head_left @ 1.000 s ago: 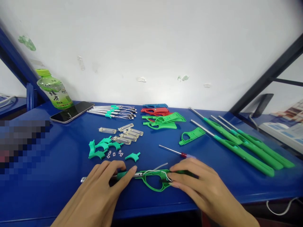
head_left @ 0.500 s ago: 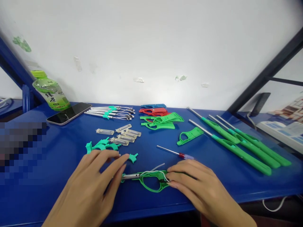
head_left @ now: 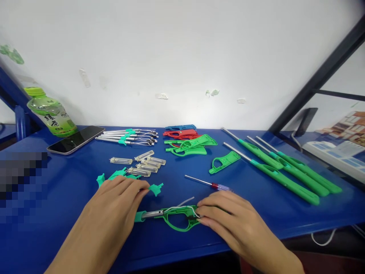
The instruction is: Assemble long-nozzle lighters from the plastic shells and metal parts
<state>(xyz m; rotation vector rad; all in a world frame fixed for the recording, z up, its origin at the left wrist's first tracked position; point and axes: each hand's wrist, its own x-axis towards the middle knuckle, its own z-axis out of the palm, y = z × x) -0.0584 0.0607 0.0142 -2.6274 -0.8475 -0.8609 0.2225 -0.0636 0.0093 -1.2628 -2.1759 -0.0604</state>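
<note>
One green shell (head_left: 186,210) lies uncovered on the worktop (head_left: 176,182), tube (head_left: 152,214) and white wire (head_left: 171,208) laid in; right hand (head_left: 230,213), fingers closed on its end; left hand (head_left: 114,209), fingers bunched beside a teal trigger (head_left: 156,189), grasp unclear; four lighters (head_left: 288,182) look complete.

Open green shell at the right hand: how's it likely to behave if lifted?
Probably light and fairly stiff: the green shell looks like thin moulded plastic. The white wire will likely flop, being thin and loosely curved. The metal tube may shift if tipped, since its visible stretch lies uncovered.
</note>
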